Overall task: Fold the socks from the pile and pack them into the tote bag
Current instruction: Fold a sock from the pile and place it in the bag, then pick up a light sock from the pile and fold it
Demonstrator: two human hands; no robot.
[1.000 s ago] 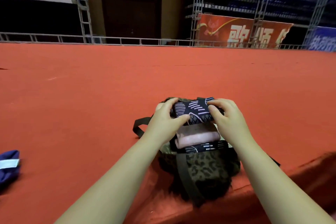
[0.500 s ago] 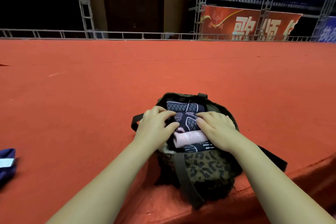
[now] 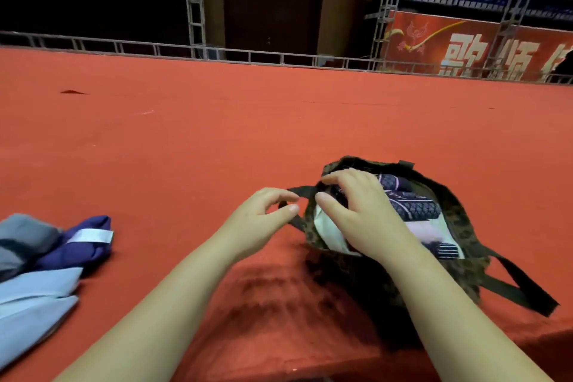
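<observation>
**Patterned pair tucked in, next sock waits at the left edge**

I judge the packing step for this pair is nearly done. My right hand [image 3: 369, 214] rests over the mouth of the tote bag [image 3: 446, 205], fingers spread and relaxed, pressing down on the folded dark patterned socks [image 3: 409, 205] rather than gripping them. A pale pink folded pair [image 3: 424, 231] lies just beside them, closer to me, inside the same bag. My left hand [image 3: 263, 217] hangs just outside the bag's left rim, fingers loosely curled with thumb and forefinger near each other; I see nothing held between them.

The bag sits near the front edge of the red table [image 3: 217, 139], right of centre, its mouth open. The remaining pile is at the front left corner: a navy sock [image 3: 83, 245] with a pale band, a grey one [image 3: 24, 236] touching it, and light blue fabric [image 3: 34, 304] nearest me.

The next move, as I read it, is to lift the right hand clear and reach left for the navy sock, then fold it on the open table between pile and bag.

In the way: one dark bag strap [image 3: 297, 195] loops right under my left hand, and could snag the fingers. The other strap [image 3: 521, 285] trails off toward the front right edge, out of the path.
</observation>
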